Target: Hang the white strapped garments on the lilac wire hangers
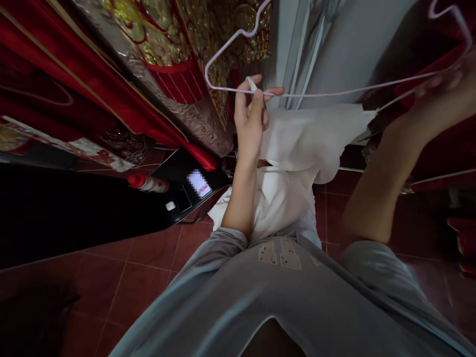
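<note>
A thin pale pink clothes hanger spans the upper view, its top cut off by the frame edge. My left hand pinches its lower bar near the left corner, with a small white strap looped at the fingers. Below the bar hangs a white garment, crumpled over my lap. From its upper right corner a thin strap stretches taut to my right hand. That hand is curled at the hanger's right end, dim and smeared by motion, so its exact hold on the bar is unclear.
Red and gold sequined garments hang at left, with dark red cloth at right. A black table bears a lit phone, a red-capped bottle and a small white case. Red tiles cover the floor.
</note>
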Demonstrator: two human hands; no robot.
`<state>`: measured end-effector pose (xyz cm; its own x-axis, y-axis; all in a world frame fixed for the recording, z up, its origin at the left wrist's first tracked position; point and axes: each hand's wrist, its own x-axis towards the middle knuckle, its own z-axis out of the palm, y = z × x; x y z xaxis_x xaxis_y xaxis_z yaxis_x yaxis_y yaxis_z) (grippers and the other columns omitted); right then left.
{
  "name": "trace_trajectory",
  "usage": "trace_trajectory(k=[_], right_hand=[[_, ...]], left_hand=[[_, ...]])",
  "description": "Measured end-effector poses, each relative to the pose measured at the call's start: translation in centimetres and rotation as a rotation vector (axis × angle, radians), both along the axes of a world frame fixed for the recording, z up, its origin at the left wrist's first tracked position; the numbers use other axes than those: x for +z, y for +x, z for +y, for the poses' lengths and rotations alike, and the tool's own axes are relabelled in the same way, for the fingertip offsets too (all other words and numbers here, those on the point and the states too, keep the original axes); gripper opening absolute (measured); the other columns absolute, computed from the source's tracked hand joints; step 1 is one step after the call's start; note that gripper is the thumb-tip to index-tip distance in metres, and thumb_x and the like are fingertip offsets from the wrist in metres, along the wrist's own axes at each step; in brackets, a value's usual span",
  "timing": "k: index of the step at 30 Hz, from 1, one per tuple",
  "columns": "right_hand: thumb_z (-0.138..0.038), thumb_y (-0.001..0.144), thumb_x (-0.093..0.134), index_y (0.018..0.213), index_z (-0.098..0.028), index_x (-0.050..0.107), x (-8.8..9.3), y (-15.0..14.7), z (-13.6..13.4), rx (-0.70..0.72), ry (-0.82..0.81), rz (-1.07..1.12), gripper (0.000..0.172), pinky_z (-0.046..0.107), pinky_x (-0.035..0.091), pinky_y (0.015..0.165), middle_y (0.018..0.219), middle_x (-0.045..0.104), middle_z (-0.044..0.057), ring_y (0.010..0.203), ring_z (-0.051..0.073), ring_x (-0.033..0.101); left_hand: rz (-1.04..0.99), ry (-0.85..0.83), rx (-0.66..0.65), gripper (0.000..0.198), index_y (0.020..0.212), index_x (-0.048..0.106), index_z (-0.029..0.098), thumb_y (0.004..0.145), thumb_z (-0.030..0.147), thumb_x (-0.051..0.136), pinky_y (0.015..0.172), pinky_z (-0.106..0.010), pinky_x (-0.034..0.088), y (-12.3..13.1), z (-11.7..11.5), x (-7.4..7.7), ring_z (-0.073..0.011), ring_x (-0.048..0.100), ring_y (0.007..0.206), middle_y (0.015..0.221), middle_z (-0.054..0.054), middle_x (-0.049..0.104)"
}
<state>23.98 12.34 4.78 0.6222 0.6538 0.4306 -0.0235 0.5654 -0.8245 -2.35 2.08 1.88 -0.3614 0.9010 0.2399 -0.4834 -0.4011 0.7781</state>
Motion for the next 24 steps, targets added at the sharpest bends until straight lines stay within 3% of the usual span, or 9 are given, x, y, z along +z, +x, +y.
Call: trace_trajectory(k=[2,4,7,10,15,18,20,24], right_hand=[[-0.006,0.088,0.023,0.094,-0.022,0.049,-1.2,-2.7,-2.4,-0.114,0.161,0.03,0.031,0.019,0.015,0.045,0.078,0.047,-0.001,0.046,0.002,0.025],[-0.009,0.084,0.029,0.092,-0.024,0.052,-2.2,-5.3,-4.2,-0.107,0.191,-0.103,0.028,0.021,0.015,0.045,0.08,0.05,0.0,0.048,0.005,0.029],[-0.015,0.082,0.045,0.101,-0.026,0.059,-2.8,-7.9,-5.9,0.07,0.089,-0.461,0.026,0.024,0.027,0.049,0.092,0.06,0.002,0.056,0.008,0.043],[-0.021,0.086,0.051,0.099,-0.023,0.063,-2.7,-8.9,-6.9,0.166,0.037,-0.626,0.018,0.027,0.036,0.058,0.102,0.065,0.005,0.075,0.013,0.059],[-0.024,0.091,0.049,0.095,-0.023,0.063,-2.4,-9.2,-7.7,0.115,0.056,-0.618,0.014,0.031,0.046,0.069,0.102,0.066,0.005,0.087,0.016,0.063],[-0.022,0.092,0.049,0.094,-0.021,0.062,-2.6,-9.2,-7.6,0.108,0.075,-0.597,0.013,0.032,0.05,0.076,0.101,0.066,0.006,0.09,0.015,0.063],[-0.02,0.091,0.051,0.093,-0.021,0.063,-2.8,-9.2,-7.4,0.123,0.075,-0.592,0.012,0.031,0.051,0.079,0.1,0.066,0.005,0.087,0.014,0.062],[-0.017,0.09,0.054,0.092,-0.022,0.064,-3.2,-8.8,-6.7,0.147,0.062,-0.57,0.011,0.03,0.051,0.081,0.1,0.067,0.003,0.086,0.012,0.062]], left_hand=[[-0.018,-0.034,-0.026,0.026,0.102,0.062,0.03,0.109,0.014,0.044,0.036,-0.025,0.029,0.1,0.1,-0.2,-0.0126,0.045,0.039,0.099,0.001,0.072],[-0.021,-0.078,-0.049,0.024,0.1,0.062,0.029,0.109,0.015,0.044,0.037,-0.024,0.032,0.3,0.1,-0.3,-0.0127,0.049,0.041,0.102,0.0,0.073],[-0.033,-0.128,-0.066,0.024,0.094,0.063,0.027,0.109,0.017,0.047,0.039,-0.024,0.035,0.5,-0.1,-0.2,-0.0129,0.054,0.045,0.104,0.0,0.073],[-0.029,-0.105,-0.075,0.028,0.087,0.062,0.026,0.108,0.017,0.048,0.039,-0.025,0.032,0.4,-0.2,0.0,-0.0124,0.047,0.041,0.101,0.0,0.072],[-0.034,-0.031,-0.095,0.035,0.083,0.059,0.022,0.108,0.008,0.041,0.042,-0.027,0.029,-0.5,-1.0,0.2,-0.0132,0.04,0.042,0.094,-0.002,0.073],[-0.054,-0.071,0.022,0.04,0.081,0.058,0.021,0.11,0.005,0.036,0.045,-0.022,0.033,-1.9,-1.6,0.2,-0.0105,0.052,0.056,0.094,0.002,0.072],[-0.038,-0.091,0.131,0.039,0.085,0.062,0.022,0.112,0.008,0.037,0.048,-0.021,0.038,-3.3,-1.7,0.1,-0.0107,0.061,0.077,0.102,0.003,0.071],[0.047,-0.117,0.365,0.036,0.091,0.066,0.026,0.108,0.004,0.043,0.066,-0.026,0.051,-6.3,-1.3,-0.5,-0.0193,0.058,0.116,0.105,0.003,0.07]])
